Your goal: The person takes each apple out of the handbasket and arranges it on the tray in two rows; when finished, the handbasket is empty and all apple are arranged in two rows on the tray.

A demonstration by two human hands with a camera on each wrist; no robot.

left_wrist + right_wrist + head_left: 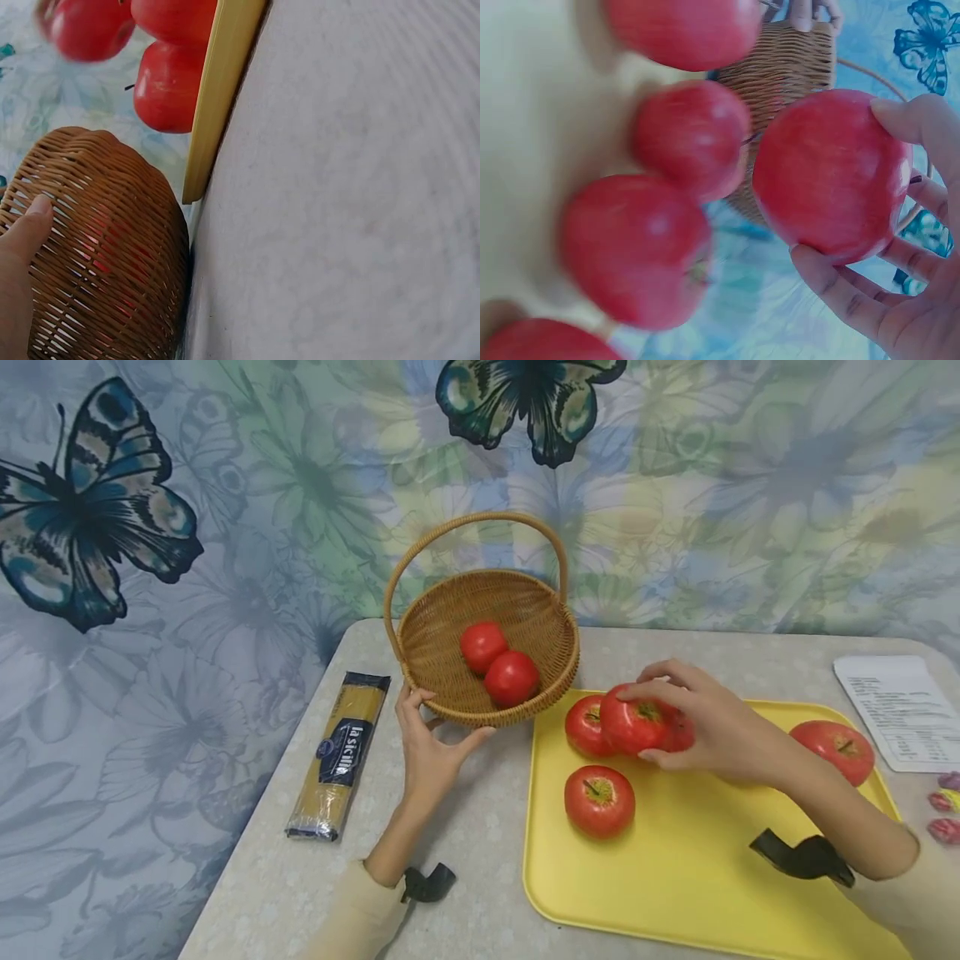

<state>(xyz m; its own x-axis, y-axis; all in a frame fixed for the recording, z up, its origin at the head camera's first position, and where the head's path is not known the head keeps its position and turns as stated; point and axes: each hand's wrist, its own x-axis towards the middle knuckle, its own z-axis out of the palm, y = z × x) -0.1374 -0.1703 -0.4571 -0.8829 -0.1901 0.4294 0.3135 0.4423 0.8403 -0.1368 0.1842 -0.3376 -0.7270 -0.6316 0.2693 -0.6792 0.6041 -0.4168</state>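
My right hand (708, 722) grips a red apple (633, 720) with its thumb and fingers spread around it. The right wrist view shows that apple (832, 180) raised above the other apples. Beneath and beside it on the yellow tray (675, 877) are several more apples, one of them in front (599, 802). My left hand (429, 752) holds the near rim of a brown wicker basket (442, 602), thumb against its outer side. Two red apples, one of them nearer the rim (512, 678), lie inside the basket, which leans toward me.
A pack of spaghetti (341, 756) lies left of the basket. At the tray's right end sits another apple (834, 750). Beyond it are a printed white sheet (903, 710) and several small wrapped items (945, 802). A patterned cloth with butterflies (675, 527) hangs behind the table.
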